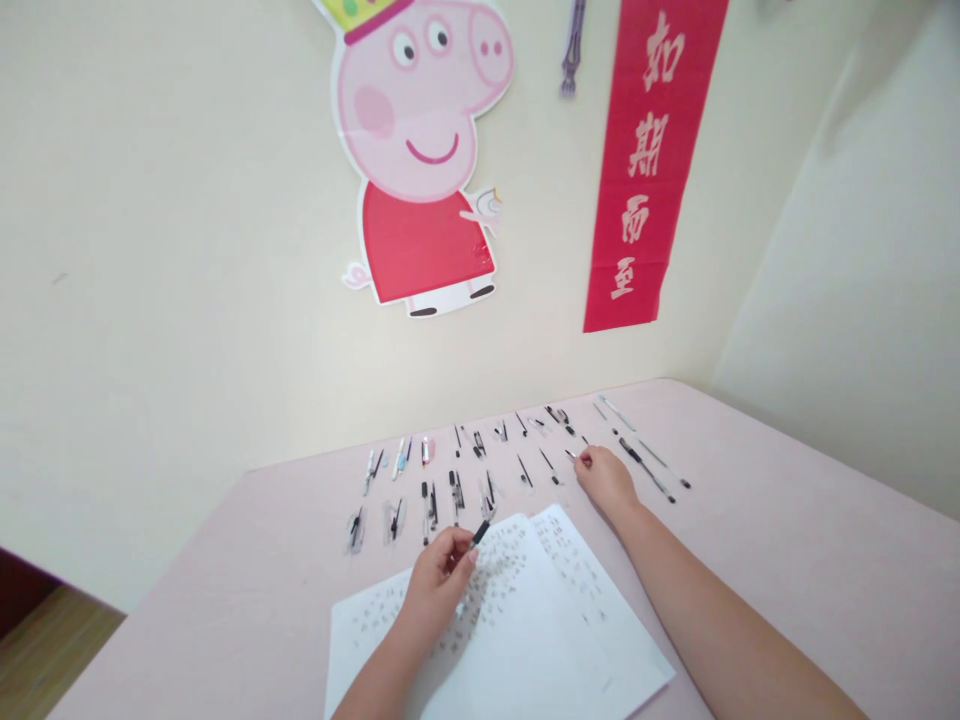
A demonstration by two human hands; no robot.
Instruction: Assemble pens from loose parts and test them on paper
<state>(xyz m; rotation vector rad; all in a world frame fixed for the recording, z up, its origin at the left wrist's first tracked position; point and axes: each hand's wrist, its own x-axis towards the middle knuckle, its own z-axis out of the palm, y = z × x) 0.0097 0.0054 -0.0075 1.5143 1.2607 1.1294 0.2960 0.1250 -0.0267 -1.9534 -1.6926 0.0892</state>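
Note:
My left hand (439,580) is closed round a black pen (481,532), its tip sticking out up and to the right over an open notebook (525,640) with scribbled marks. My right hand (604,478) reaches further back on the pink table (787,540), its fingertips pinched on a small dark pen piece (573,455). Several pens and pen parts (457,480) lie in rows on the table beyond the notebook, between the two hands and further back.
Two long pens (645,465) lie at the back right of the rows. A cream wall stands right behind the table, bearing a pink cartoon pig sticker (420,160) and a red banner (649,160). Wooden floor (45,650) shows at the lower left.

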